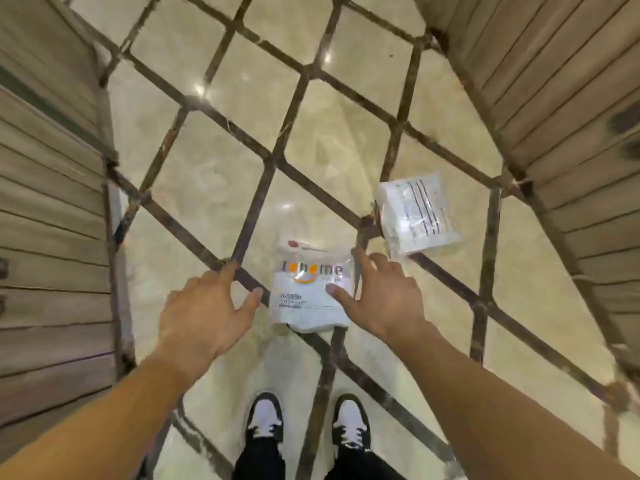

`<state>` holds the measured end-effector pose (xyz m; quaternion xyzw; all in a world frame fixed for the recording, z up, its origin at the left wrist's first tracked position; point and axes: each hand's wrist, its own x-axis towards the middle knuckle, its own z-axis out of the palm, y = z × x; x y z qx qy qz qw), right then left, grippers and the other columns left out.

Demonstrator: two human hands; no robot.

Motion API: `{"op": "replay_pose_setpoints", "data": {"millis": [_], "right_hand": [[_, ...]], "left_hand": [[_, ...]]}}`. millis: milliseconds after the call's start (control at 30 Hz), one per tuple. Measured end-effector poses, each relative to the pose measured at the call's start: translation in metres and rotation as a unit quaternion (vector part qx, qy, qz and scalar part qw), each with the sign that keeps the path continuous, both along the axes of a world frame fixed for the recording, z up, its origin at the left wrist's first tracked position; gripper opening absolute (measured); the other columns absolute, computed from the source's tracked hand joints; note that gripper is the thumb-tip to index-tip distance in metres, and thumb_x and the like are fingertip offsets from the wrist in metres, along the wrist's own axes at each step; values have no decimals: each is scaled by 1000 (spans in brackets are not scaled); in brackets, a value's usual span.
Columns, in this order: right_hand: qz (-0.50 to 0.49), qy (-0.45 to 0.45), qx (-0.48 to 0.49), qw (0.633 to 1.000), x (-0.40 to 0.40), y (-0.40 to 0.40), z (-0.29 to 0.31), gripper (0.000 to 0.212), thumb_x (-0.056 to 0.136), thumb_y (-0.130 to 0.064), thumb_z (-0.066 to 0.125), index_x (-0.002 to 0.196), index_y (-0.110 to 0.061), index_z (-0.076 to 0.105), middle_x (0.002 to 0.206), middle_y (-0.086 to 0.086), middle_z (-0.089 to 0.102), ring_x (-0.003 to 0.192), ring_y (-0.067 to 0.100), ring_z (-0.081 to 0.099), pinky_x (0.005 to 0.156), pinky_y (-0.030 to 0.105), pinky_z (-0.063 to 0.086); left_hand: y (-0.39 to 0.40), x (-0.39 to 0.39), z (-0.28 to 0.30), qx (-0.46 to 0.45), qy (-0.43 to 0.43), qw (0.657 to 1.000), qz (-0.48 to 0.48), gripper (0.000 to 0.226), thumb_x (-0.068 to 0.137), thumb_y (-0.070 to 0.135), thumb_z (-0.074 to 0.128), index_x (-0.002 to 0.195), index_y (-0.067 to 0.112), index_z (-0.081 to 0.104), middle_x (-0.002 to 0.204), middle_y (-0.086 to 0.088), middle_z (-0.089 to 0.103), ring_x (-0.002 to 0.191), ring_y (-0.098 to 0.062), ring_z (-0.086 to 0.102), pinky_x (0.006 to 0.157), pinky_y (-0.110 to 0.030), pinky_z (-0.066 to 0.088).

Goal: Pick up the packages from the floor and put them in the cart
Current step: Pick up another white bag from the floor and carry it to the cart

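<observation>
printed package (308, 296) lies between both hands' spread fingers (341, 295), right thumb touching.

Warm overhead light is glaring in small white spots off my glossy floor (325, 140); motion blur is softening everything, and the wide lens is bending the slatted walls (48, 209) at the edges.

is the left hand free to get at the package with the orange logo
Probably yes. The left hand is open just left of the logo package with nothing between them; the right hand is already at its other edge.
</observation>
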<state>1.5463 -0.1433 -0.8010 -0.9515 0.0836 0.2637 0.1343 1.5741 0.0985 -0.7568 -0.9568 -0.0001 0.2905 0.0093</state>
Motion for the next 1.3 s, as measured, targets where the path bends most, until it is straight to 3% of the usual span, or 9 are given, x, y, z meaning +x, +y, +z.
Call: {"op": "replay_pose_setpoints", "data": {"millis": [267,400,533,700,800,867,1033,1133,1300], "right_hand": [[-110,7,36,993,-17,19,-223,90,95,-76,44,167,-31,13,167,3,30,145,32,41,111,47,42],[-271,-5,111,956,1,18,-285,107,88,-82,53,168,-28,6,171,5,27,150,35,38,116,51,38],[-385,29,214,897,23,24,-317,124,76,-87,64,168,-29,5,160,8,48,141,35,52,115,48,44],[-407,9,244,880,38,29,-330,110,74,-79,72,160,-28,25,141,7,62,127,32,62,108,44,50],[-388,-14,239,890,42,27,-330,98,78,-75,74,155,-28,34,133,2,66,122,29,64,106,43,51],[-380,-28,225,897,45,26,-330,93,80,-74,73,152,-28,38,127,1,66,121,29,64,104,42,50],[-365,-76,225,900,61,24,-326,97,70,-84,71,146,-32,42,129,2,68,121,30,65,106,47,51],[-356,-104,230,900,62,21,-296,112,55,-91,60,149,-34,39,128,1,67,121,29,64,104,48,52],[-359,-150,244,889,49,6,-192,104,66,-85,70,151,-34,40,139,-2,63,129,26,60,109,49,50]], "left_hand": [[1,5,-257,-146,0,970,192,95,91,79,47,162,18,34,156,-15,53,143,-38,48,111,-51,43],[-6,31,-326,-203,14,944,261,117,77,91,52,163,18,25,158,-16,45,145,-39,45,112,-55,40],[-13,41,-362,-247,68,909,330,134,68,88,68,165,13,16,160,-20,42,145,-42,44,112,-50,43],[-9,56,-380,-315,102,865,377,139,46,95,76,159,26,34,143,-8,61,125,-35,63,105,-45,52],[-10,51,-385,-352,86,849,385,118,52,89,81,146,26,48,125,-2,70,107,-27,70,95,-43,58],[-13,50,-384,-356,64,849,385,107,62,81,82,144,24,48,122,-2,69,106,-28,69,93,-43,58],[-20,59,-368,-349,14,861,369,124,44,96,66,144,25,47,124,-2,67,111,-32,67,100,-49,56],[-24,58,-340,-360,-18,857,369,120,42,97,63,138,28,49,118,1,68,109,-31,67,99,-50,56],[-36,49,-241,-377,-42,858,346,108,48,94,64,133,30,52,113,5,68,108,-28,67,99,-49,55]]}}
